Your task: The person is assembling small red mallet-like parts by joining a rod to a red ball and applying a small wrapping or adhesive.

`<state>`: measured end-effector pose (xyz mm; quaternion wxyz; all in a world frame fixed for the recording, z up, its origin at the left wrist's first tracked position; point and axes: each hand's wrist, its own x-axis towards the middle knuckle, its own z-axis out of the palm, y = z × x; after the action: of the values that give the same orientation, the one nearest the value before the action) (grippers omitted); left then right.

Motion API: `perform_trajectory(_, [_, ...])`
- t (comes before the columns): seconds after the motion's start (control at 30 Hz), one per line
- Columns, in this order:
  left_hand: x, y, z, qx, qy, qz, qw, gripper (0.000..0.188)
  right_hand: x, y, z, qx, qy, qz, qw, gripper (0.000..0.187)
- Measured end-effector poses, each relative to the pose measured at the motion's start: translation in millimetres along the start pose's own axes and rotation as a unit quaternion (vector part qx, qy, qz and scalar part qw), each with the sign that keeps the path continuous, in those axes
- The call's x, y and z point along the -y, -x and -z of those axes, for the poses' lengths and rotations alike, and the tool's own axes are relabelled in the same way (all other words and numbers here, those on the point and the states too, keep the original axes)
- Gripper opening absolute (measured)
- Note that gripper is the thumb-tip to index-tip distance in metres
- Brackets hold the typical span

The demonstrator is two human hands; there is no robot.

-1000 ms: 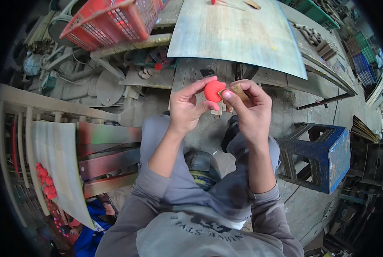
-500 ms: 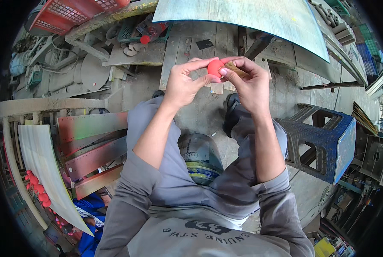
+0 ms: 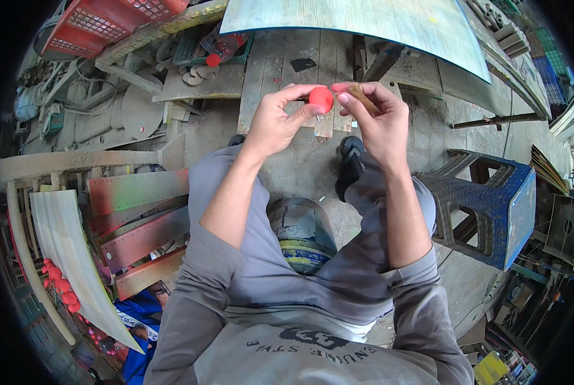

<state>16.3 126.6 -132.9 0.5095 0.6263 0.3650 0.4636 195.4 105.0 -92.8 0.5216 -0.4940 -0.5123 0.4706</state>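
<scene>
Your left hand point(image 3: 275, 120) pinches the red ball point(image 3: 321, 99) between thumb and fingers, up in front of you above the floor planks point(image 3: 264, 83). Your right hand point(image 3: 375, 122) is closed around a brown stick point(image 3: 363, 97), its thumb tip touching the ball's right side. The ball sits between both hands, just above your black sandal point(image 3: 350, 163). A tin can point(image 3: 300, 234) stands between your knees, below the ball. The blue stool point(image 3: 492, 208) is well to the right of the ball; the red crate point(image 3: 104, 22) lies far to its upper left.
</scene>
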Motion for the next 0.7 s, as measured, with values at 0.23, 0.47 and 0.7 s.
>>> perform_trajectory(0.23, [-3, 3, -5, 0.003, 0.038, -0.012, 0.999, 0.039, -3, 3, -6, -0.001, 0.049, 0.039, 0.998, 0.010])
perform_trajectory(0.47, [-1, 1, -6, -0.028, 0.063, -0.027, 0.997, 0.040, -2, 2, -7, -0.015, -0.066, 0.041, 0.997, 0.008])
perform_trajectory(0.7, [2, 2, -12, -0.045, 0.148, -0.047, 0.987, 0.050, -1, 3, -16, -0.018, -0.052, 0.062, 0.997, 0.011])
